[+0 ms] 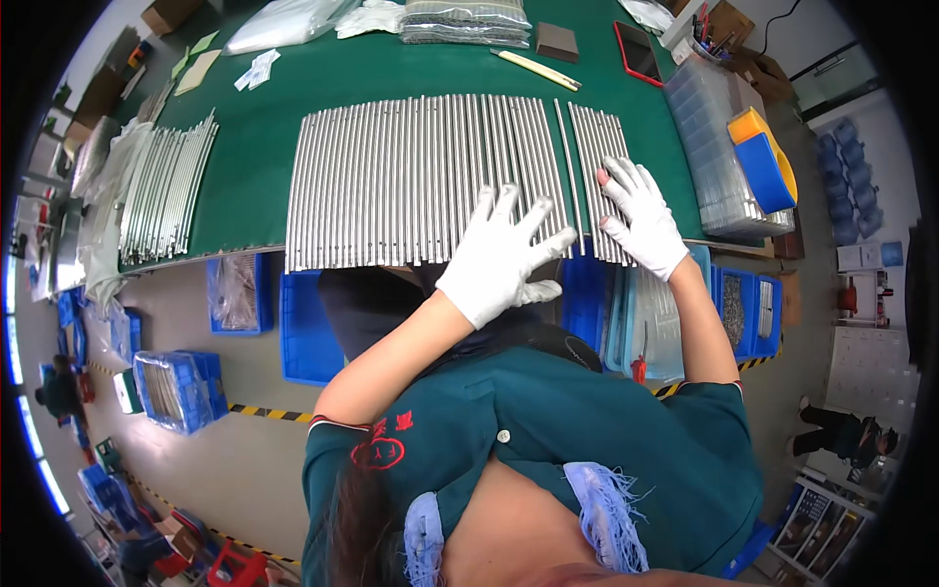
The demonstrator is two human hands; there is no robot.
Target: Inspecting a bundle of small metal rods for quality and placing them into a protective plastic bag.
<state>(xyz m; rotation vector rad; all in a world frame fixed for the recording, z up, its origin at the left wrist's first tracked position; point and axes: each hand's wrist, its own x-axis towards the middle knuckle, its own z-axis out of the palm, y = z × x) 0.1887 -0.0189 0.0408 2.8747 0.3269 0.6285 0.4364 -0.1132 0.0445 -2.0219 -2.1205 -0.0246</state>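
Observation:
Slim silver metal rods (391,176) lie side by side in a wide row on the green table (249,157), their near ends level with the table's front edge. My left hand (499,252), in a white glove, rests with spread fingers over the right part of this row. A single rod (567,161) lies slightly apart, between the wide row and a narrower group of rods (595,132) to its right. On that narrower group lies my right hand (641,215), gloved too, fingers apart, with bare tips on the thumb and a finger. Neither hand grips a rod.
Another bundle of rods (171,191) lies at the table's left. Along the back are a yellow cutter knife (538,70), a red-edged phone (638,54) and bagged rods (465,22). Clear plastic boxes (719,147) and a tape dispenser (763,161) stand right. Blue bins (308,328) sit below.

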